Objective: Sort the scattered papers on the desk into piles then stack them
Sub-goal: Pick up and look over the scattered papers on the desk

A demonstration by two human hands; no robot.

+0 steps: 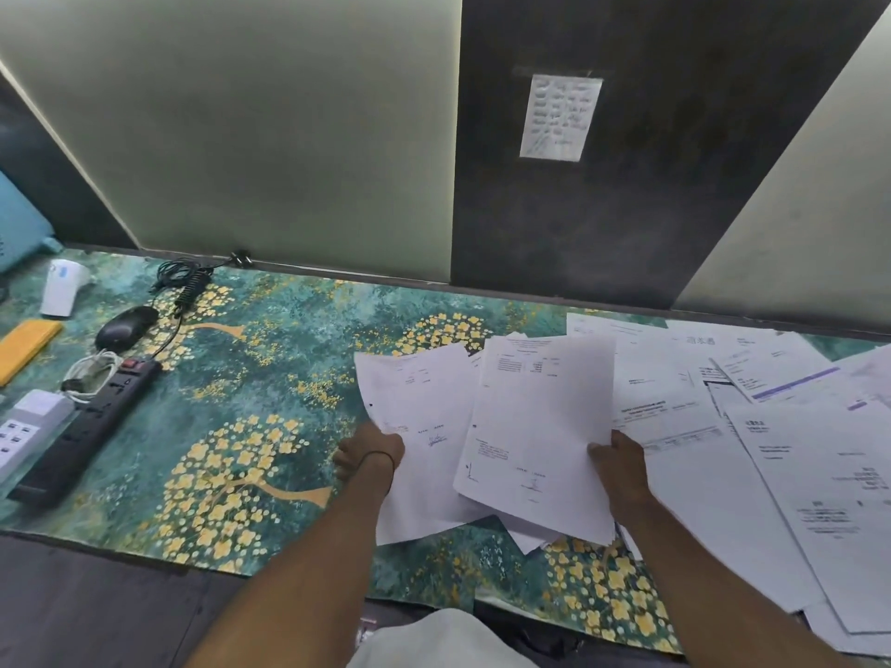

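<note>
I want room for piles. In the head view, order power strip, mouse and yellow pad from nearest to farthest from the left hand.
1. power strip, left of the left hand.
2. mouse, behind the strip.
3. yellow pad, far left edge.

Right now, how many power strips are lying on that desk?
2. A long black plastic power strip with a red switch lies at the left of the desk; a white rectangular power strip sits just left of it. The scattered white papers may hide others.

Bare mat [270, 378] between power strip [91, 421], papers [675, 407].
</note>
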